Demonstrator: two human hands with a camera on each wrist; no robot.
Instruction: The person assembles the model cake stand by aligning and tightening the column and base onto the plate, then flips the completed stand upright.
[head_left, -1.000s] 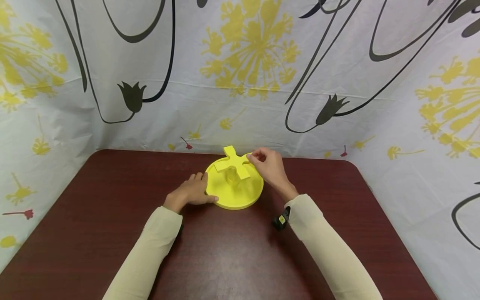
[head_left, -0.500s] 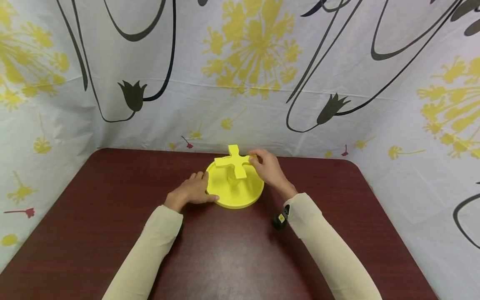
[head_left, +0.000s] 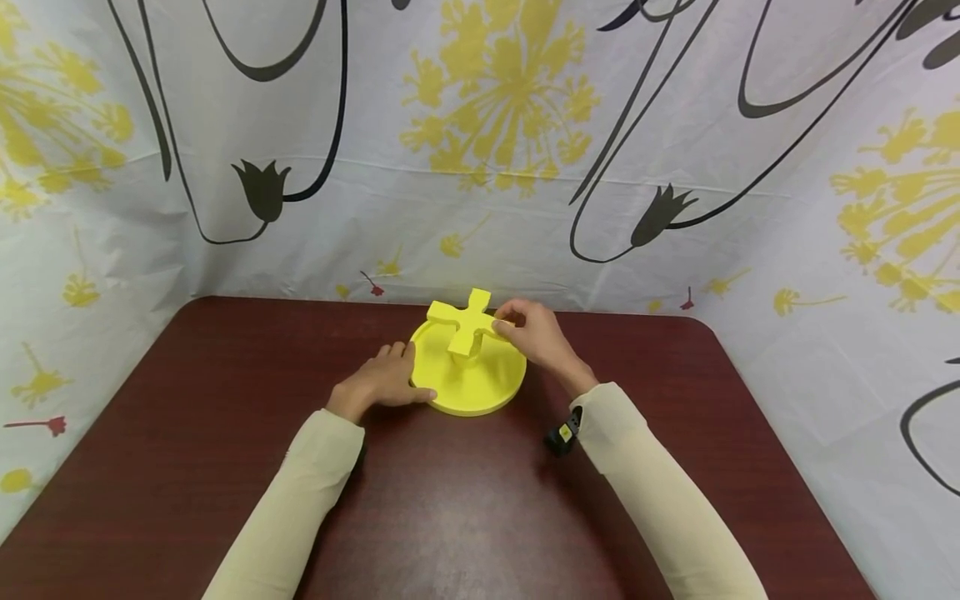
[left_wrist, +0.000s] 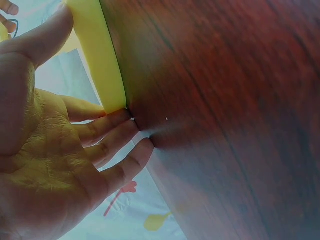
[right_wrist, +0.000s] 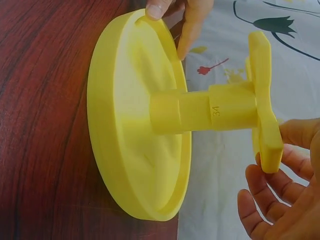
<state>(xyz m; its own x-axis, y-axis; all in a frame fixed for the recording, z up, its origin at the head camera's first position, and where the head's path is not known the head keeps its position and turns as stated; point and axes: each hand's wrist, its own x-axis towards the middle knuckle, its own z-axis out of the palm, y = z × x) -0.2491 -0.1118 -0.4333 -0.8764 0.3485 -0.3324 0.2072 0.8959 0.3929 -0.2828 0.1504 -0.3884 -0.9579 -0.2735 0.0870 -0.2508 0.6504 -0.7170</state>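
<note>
A yellow round disc [head_left: 472, 389] with a raised rim lies on the table. From its middle rises a yellow post [right_wrist: 167, 111], marked "31" on its upper sleeve [right_wrist: 235, 105], with a cross-shaped handle [head_left: 467, 322] on top. One arm of this handle is pinched between the thumb and fingers of my right hand [head_left: 540, 335]. My left hand [head_left: 381, 380] rests against the disc's left rim, its fingers extended and spread; the left wrist view shows the thumb and index finger touching the rim [left_wrist: 102, 65] and the other fingertips at the tabletop.
The dark reddish-brown table [head_left: 465, 500] extends around the disc. Behind it and at the sides hangs a white sheet [head_left: 375, 242] printed with yellow and dark flowers. A small black device [head_left: 562, 435] is worn under my right wrist.
The cross-shaped handle has turned clockwise, seen from above, as my right fingers move its right arm slightly towards me. The left hand and the disc have stayed in place.
</note>
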